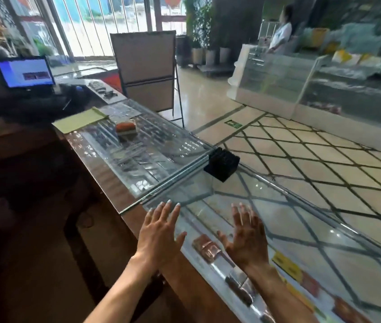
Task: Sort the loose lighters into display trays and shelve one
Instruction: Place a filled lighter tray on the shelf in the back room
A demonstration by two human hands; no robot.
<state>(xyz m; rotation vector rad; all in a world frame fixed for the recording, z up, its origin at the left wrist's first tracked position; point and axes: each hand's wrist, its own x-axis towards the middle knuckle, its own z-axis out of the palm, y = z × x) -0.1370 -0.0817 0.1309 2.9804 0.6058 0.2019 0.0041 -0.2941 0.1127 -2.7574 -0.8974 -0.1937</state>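
Observation:
A black display tray [222, 163] stands on the glass counter [278, 206], at its far edge where two glass cases meet. Farther along the counter sits an orange-topped tray [126, 129]. My left hand [159, 234] and my right hand [247, 238] are both stretched out flat over the near part of the counter, fingers straight and spread, holding nothing. Both hands are well short of the black tray. No loose lighters can be made out on the counter top.
Packets [207, 249] lie on a shelf under the glass between my hands. A yellow-green pad [80, 119], a monitor [25, 72] and a chair [147, 71] stand farther back. Across the tiled floor are other glass cases and a person [280, 31].

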